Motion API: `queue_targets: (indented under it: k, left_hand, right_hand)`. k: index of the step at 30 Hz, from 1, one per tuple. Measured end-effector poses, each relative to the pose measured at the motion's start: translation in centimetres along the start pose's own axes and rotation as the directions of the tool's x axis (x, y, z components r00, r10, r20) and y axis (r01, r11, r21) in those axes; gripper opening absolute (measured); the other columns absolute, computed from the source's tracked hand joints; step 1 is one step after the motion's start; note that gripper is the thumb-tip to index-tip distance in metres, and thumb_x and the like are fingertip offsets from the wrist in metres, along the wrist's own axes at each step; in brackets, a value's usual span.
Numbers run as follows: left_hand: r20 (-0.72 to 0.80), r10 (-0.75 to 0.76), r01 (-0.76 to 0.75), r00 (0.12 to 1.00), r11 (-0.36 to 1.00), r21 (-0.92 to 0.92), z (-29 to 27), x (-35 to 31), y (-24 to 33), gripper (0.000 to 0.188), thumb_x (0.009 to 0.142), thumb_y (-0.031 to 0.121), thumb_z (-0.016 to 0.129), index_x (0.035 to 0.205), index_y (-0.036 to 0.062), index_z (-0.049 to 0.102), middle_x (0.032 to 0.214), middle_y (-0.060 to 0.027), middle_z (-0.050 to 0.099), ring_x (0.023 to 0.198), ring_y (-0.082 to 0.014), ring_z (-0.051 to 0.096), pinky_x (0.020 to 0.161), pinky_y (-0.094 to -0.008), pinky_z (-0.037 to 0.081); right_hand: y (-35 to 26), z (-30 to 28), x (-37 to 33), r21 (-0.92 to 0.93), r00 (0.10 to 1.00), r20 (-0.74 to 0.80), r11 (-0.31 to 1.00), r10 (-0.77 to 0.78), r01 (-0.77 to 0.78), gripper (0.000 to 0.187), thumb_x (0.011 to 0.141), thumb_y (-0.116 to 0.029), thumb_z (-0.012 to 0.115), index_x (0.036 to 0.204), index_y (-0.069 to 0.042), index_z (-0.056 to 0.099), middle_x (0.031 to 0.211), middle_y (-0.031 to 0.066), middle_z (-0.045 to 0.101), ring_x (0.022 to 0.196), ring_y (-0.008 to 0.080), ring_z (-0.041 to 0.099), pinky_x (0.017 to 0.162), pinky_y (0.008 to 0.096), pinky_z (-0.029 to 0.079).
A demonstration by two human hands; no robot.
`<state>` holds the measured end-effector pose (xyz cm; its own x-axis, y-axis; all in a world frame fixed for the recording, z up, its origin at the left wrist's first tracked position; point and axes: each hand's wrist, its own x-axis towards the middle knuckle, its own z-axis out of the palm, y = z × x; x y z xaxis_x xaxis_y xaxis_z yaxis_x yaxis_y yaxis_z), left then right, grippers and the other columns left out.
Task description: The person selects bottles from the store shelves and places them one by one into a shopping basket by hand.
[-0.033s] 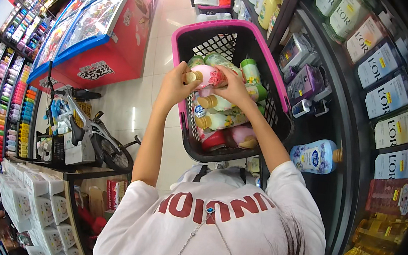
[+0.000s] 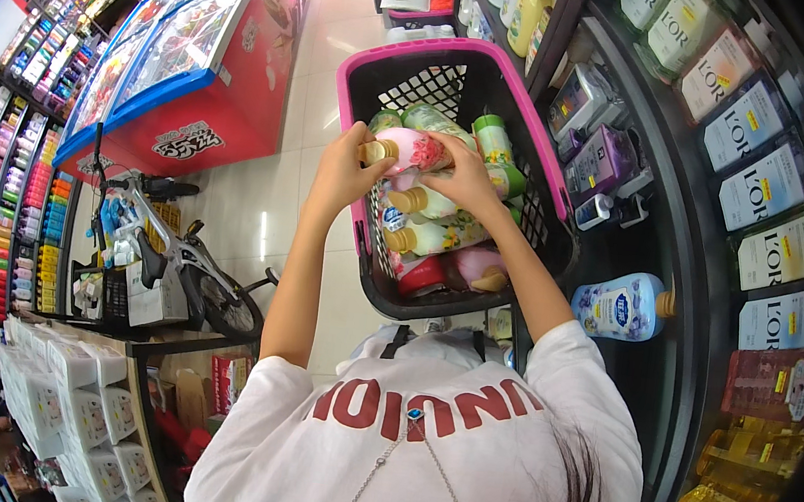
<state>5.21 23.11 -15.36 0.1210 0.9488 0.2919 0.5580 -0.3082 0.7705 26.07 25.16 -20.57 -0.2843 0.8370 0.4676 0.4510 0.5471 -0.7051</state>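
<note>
Over the basket I hold a pink bottle (image 2: 406, 144) with a red flower print, tilted on its side. My left hand (image 2: 342, 171) is closed around its gold cap (image 2: 379, 152). My right hand (image 2: 470, 181) grips the other end of the bottle's body, fingers over the top. Below it in the black basket with a pink rim (image 2: 346, 82) lie several more bottles: a white one with a gold cap (image 2: 417, 200), a yellow-flowered one (image 2: 441, 237), a green one (image 2: 494, 139) and a pink one (image 2: 480, 265).
At right, a dark shelf (image 2: 604, 393) holds a blue bottle (image 2: 620, 307), boxes and pump bottles. A red chest freezer (image 2: 245, 65) and a bicycle (image 2: 185, 261) stand at left. White tissue packs (image 2: 72, 407) are stacked at lower left; shelves of colourful bottles (image 2: 4, 216) rise beyond.
</note>
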Motion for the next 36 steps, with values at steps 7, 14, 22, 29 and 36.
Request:
queue_targets:
  k: [7,14,22,29,36]
  left_hand:
    - [-0.026,0.034,-0.034,0.999,0.999,0.019,-0.1,-0.2,-0.1,0.032,0.068,0.010,0.076,0.084,-0.0002,0.051,0.077,-0.0131,0.061,0.070,-0.0218,0.060,0.064,-0.0322,0.048]
    - [-0.125,0.265,-0.242,0.956,0.954,0.176,0.1,-0.3,5.3,0.035,0.064,0.015,0.078,0.090,0.0011,0.059,0.089,-0.0139,0.059,0.080,-0.0276,0.058,0.067,-0.0354,0.046]
    - [0.363,0.489,-0.386,0.793,0.865,-0.321,7.1,-2.7,11.6,0.052,0.070,0.013,0.074,0.117,0.0011,0.053,0.108,-0.0150,0.059,0.103,-0.0245,0.057,0.086,-0.0328,0.046]
    - [0.536,0.519,-0.353,0.666,0.852,-0.386,13.5,-5.1,12.5,0.069,0.071,0.017,0.074,0.130,0.0042,0.041,0.113,-0.0173,0.055,0.104,-0.0295,0.055,0.083,-0.0355,0.048]
    - [0.539,0.574,-0.346,0.616,0.812,-0.470,14.8,-5.8,14.0,0.073,0.070,0.016,0.074,0.133,0.0050,0.038,0.117,-0.0172,0.050,0.101,-0.0291,0.052,0.083,-0.0366,0.047]
  right_hand:
    - [-4.3,-6.6,-9.5,0.396,0.934,-0.004,0.858,0.357,-0.327,0.034,0.077,-0.009,0.069,0.108,0.000,0.058,0.102,0.0098,0.064,0.096,0.0180,0.061,0.085,0.0312,0.049]
    - [-3.8,-9.7,-22.8,0.481,0.598,-0.359,0.691,0.716,-0.539,0.025,0.078,-0.007,0.069,0.099,0.002,0.060,0.096,0.0103,0.064,0.087,0.0146,0.061,0.078,0.0245,0.048]
    - [-2.0,-13.0,-31.2,0.570,0.018,-0.738,0.638,0.674,-0.518,0.091,0.060,-0.012,0.084,0.132,-0.001,0.029,0.129,0.0171,0.038,0.117,0.0284,0.041,0.098,0.0369,0.036]
    - [0.0,-17.3,-28.3,0.476,0.373,-0.591,0.683,0.715,-0.555,0.069,0.060,-0.009,0.082,0.118,0.003,0.048,0.105,0.0110,0.062,0.095,0.0200,0.060,0.086,0.0315,0.046]
    - [1.0,-15.8,-29.1,0.195,0.403,-0.784,0.804,0.472,-0.562,0.061,0.058,-0.011,0.083,0.109,0.002,0.053,0.102,0.0102,0.062,0.092,0.0173,0.060,0.082,0.0305,0.047]
